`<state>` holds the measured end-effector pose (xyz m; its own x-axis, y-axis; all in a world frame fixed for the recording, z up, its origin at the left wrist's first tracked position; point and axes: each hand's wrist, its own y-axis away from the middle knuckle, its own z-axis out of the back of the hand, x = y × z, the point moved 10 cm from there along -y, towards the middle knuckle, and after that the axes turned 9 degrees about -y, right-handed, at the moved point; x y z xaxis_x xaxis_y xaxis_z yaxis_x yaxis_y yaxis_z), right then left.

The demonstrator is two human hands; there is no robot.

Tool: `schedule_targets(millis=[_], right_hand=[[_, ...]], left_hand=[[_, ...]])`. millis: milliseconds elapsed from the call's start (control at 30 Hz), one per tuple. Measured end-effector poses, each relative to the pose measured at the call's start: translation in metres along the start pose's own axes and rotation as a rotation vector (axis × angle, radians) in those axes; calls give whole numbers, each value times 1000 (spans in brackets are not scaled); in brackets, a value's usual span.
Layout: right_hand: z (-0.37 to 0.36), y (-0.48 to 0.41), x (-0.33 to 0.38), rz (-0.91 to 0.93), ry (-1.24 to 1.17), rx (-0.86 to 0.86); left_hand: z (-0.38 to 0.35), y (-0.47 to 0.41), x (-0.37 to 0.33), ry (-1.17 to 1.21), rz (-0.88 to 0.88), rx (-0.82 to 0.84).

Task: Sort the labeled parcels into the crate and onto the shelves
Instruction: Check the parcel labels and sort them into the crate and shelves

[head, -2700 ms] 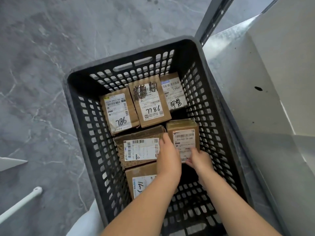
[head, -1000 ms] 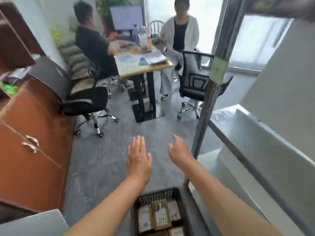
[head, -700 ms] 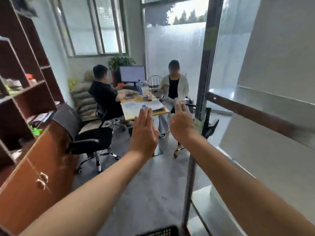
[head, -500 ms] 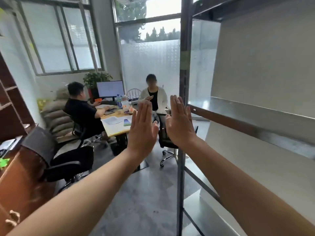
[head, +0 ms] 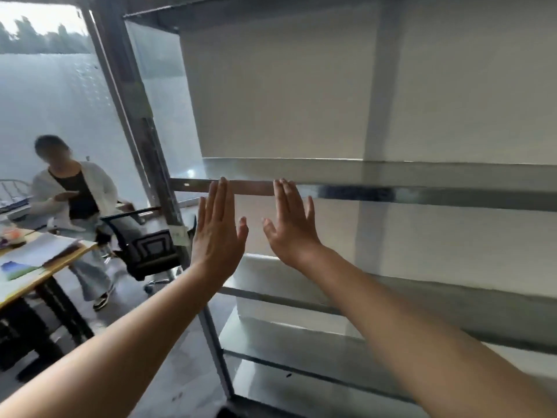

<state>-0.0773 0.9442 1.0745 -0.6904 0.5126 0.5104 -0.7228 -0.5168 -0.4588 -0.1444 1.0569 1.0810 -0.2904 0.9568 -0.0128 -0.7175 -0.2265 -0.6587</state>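
Hands raised side by side in front of a metal shelving unit point(head: 391, 194), both empty. Left hand point(head: 218, 229) and right hand point(head: 291, 224) are flat and open, fingers straight and together, palms facing the shelving, with a narrow gap between the two thumbs. Fingertips of both reach the level of the front edge of the middle shelf; whether they touch it cannot be told. Neither hand holds a parcel, so this reads as a pause between parcels or a show of empty hands rather than a placing move. Every shelf in view is bare, above and below the hands. No parcel is in view, and the crate cannot be made out with any certainty; only a dark scrap shows at the very bottom edge, below the shelving. Left of the shelving post point(head: 141, 152), a seated person point(head: 70, 200) is at a desk point(head: 36, 260) with papers, beside an office chair point(head: 144, 242)

Compared with moments earlier, the view has swung from the room toward the shelving, and the hands, then down in the crate among the parcels, now stand up at shelf height
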Motion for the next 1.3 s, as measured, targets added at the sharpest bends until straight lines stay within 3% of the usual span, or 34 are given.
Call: schedule_targets(millis=[333,567,767,1000,1300], right_hand=[[230,158,-163,-308,279,-260],[393,343,-277,-605,376,-412],[511,517,-326,-849,474,-597],[599,680,-341,-1154,608,-759],[614,779,-395,-1415,668,-711]], left_hand=[[32,29,-289,317,-323,10],[71,111,-528,470,-608,65],[115,198,-692,618,-839,87],[123,281,-823,722,-1010,226],[120,353,-962,902,-1246,285]])
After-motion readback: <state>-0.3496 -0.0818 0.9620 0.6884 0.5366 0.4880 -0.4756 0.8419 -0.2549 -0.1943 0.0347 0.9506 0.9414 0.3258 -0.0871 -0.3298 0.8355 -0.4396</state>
